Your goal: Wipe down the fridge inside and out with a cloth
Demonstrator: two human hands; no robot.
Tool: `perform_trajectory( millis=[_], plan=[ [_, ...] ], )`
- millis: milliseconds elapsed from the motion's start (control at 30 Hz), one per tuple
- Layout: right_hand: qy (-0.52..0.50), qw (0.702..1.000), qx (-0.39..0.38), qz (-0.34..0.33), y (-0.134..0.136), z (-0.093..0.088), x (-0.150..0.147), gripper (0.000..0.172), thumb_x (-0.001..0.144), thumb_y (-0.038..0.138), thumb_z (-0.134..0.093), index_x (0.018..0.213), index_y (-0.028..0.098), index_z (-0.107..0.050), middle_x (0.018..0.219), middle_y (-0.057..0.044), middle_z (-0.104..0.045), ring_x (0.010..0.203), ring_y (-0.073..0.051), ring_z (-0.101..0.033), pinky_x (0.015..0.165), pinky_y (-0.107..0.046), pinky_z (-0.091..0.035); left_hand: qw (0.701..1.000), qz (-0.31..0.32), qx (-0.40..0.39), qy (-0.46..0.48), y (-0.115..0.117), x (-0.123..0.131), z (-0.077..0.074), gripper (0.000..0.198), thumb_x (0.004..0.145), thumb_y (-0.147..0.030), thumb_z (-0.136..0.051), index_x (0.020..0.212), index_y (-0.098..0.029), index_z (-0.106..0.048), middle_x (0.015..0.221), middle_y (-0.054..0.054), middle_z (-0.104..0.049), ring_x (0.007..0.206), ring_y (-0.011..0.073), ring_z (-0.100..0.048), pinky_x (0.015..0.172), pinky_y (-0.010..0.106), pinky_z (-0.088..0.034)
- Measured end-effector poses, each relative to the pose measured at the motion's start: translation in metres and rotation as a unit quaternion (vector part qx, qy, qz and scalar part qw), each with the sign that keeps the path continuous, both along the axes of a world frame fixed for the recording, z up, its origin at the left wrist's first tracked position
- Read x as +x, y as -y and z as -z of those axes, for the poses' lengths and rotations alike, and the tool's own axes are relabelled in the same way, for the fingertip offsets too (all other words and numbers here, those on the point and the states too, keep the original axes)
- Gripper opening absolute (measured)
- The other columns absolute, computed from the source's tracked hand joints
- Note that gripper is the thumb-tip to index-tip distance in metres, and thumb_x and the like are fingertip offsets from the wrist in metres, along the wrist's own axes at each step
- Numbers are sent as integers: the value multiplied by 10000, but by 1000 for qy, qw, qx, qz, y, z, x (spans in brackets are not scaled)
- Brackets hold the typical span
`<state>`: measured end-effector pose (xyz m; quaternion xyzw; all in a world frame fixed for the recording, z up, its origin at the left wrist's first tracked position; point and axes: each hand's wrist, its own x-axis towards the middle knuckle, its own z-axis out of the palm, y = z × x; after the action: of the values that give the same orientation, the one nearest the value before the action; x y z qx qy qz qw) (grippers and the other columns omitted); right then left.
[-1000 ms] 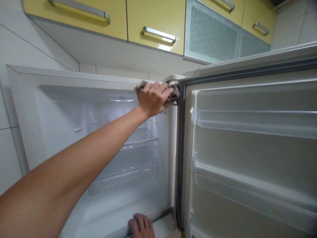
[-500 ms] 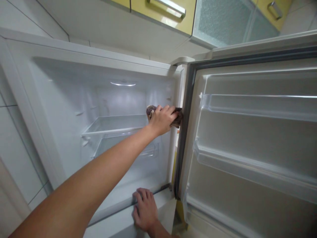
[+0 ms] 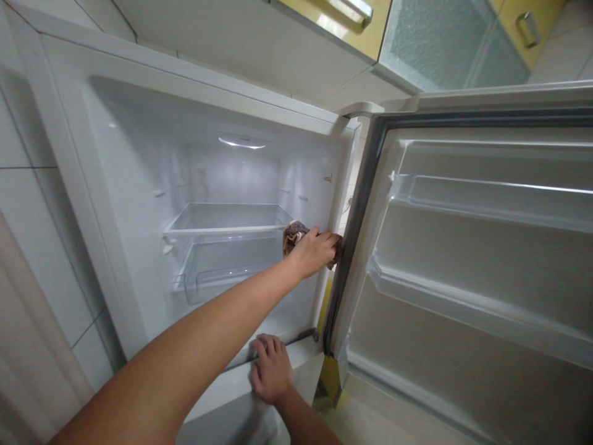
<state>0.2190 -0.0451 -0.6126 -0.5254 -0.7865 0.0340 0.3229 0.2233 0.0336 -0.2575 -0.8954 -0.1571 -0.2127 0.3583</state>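
A person's left hand (image 3: pixel 315 252), clamped on a bunched brown cloth (image 3: pixel 291 236), presses at the right edge of an open refrigerator (image 3: pixel 345 151). The cloth lies beneath the palm, its longer spread running left to right toward the door gasket (image 3: pixel 356 213). The right hand (image 3: pixel 272 369), nearer and lower, rests ungripping, fingers slightly apart, on the ledge (image 3: pixel 303 355) below.

The rag (image 3: pixel 293 235) is cloth. The door shelf (image 3: pixel 486 201) is clear, shiny plastic. The yellow cupboard (image 3: pixel 365 39) is smooth and glossy, its handle (image 3: pixel 356 10) shiny metal.
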Motion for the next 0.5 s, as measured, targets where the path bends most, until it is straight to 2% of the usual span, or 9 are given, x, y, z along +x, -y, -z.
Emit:
perform_trajectory(
  millis=[167,333,500],
  plan=[
    [10,1000,10,9,-1,5,-1,627,769,216,-654,1389,266,-575,1419,-91,-588,1281,-327,-508,1113,-503,-436,1000,8,-8,-27,0,-1,34,275,1065,-149,-504,1157,-128,-762,1225,147,-705,1143,265,-628,884,430,-412],
    [25,999,30,30,-4,18,-1,534,805,272,-681,1336,250,-632,1321,-114,-623,1218,-342,-530,1080,-511,-465,997,18,-25,-67,1,2,71,196,1038,-191,-602,1055,-156,-794,1184,140,-722,1125,252,-631,868,416,-414],
    [61,997,34,33,-10,30,0,422,850,394,-672,1252,268,-704,1312,-118,-669,1228,-366,-565,1057,-532,-488,994,10,-55,-97,6,6,106,154,1009,-234,-672,951,-181,-805,1087,113,-727,1075,239,-636,841,400,-417]
  ],
)
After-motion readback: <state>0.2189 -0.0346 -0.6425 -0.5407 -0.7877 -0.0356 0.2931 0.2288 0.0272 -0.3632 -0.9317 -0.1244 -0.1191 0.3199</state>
